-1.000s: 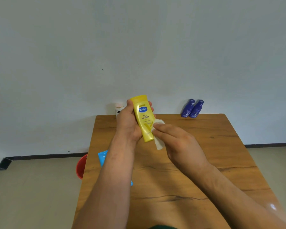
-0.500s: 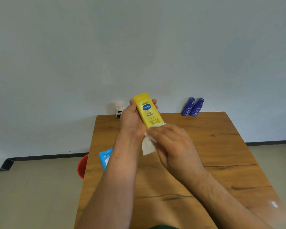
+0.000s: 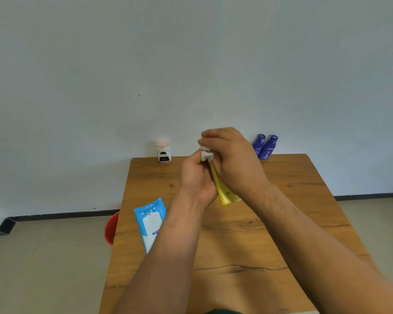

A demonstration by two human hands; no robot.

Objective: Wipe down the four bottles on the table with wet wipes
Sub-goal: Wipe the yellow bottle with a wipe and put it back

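Yellow bottle (image 3: 225, 193): plastic, flat-sided, with dark print near its exposed end. It is held in the air above the middle of the desk (image 3: 281, 223) and tilted, the near end pointing toward the person. The far end is hidden between the hands.

Wet wipe (image 3: 206, 154): white and bunched, lying at the hidden upper end of the yellow bottle.

Left hand (image 3: 195, 177): fingers curled round the yellow bottle's body, gripping it from the left.

Right hand (image 3: 234, 159): fingers bent over the top, pinching the wet wipe against the bottle. The two hands are close together and touching around the bottle.

White bottle (image 3: 163, 151): upright at the desk's far left edge, pale cap, dark label.

Blue bottles, pair (image 3: 258, 144) (image 3: 269, 148): side by side at the far edge, to the right of the hands, leaning in the wide-angle view.

Wipes pack (image 3: 150, 223): blue and white, flat on the desk's left side, partly behind the left forearm.

Red bucket (image 3: 111, 230): on the floor, beside the desk's left edge.
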